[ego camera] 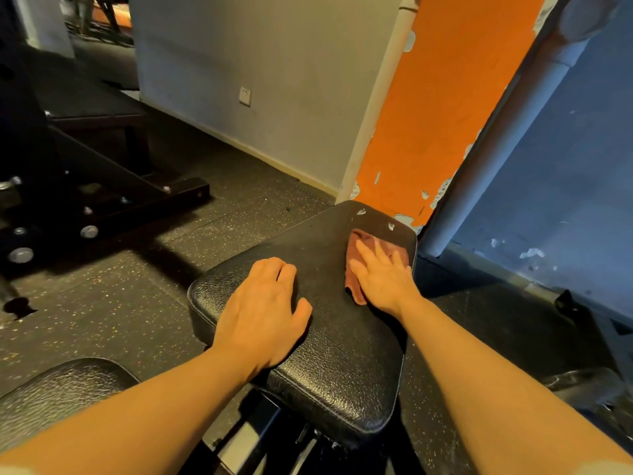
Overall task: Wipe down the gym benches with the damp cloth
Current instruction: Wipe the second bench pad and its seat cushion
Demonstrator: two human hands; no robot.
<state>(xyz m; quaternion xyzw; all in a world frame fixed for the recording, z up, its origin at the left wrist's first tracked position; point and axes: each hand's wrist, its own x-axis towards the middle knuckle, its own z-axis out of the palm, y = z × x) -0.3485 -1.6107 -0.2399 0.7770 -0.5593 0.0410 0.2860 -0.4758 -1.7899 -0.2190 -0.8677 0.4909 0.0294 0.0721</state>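
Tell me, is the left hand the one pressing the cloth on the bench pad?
No, the right hand presses flat on the reddish cloth, while the left hand rests bare on the bench pad.

— What do you have around you?
— Your floor (144, 296) is black speckled rubber. A pale wall (274, 80) with a white socket (245, 96) stands ahead, an orange pillar (442, 108) with chipped paint beside it.
— And the sides?
— You've a blue wall (565, 186) and white pipe (496, 149) on one side, a dark steel frame (102, 186) on the other.
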